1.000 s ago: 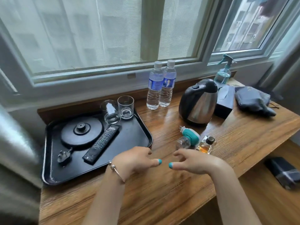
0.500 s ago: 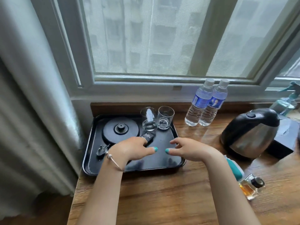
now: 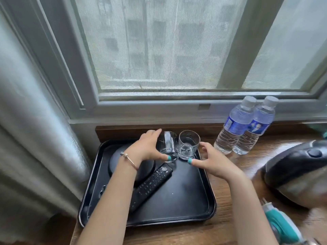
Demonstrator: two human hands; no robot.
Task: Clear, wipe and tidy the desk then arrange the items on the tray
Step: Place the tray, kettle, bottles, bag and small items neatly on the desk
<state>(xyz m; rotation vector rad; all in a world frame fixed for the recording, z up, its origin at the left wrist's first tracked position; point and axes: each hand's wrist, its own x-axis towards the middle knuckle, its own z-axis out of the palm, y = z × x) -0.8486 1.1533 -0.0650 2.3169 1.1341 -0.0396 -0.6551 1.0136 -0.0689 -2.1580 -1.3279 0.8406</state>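
Two glasses flanked by both hands at the tray's far edge

The left glass [image 3: 167, 146] is cupped by the left hand [image 3: 147, 147], fingers curled round it; the right glass [image 3: 188, 145] stands just left of the right hand [image 3: 212, 160], whose fingers are spread, holding nothing. Both stand upright on the black tray [image 3: 178, 200] on the wooden worktop [image 3: 230, 218] below the window [image 3: 168, 41]

Behind the wooden desk [image 3: 228, 206], a wide window [image 3: 159, 41] with a pale grey-green frame, split by a slanted mullion [image 3: 242, 50] toward the right. Beyond the glass, a fine mesh screen, and through it the blurred face of a tall building in flat, overcast daylight. At left, a heavy grey curtain [image 3: 35, 138] hanging in thick folds past the desk's edge. Under the sill, a dark wood upstand [image 3: 123, 131] along the desk's back edge.
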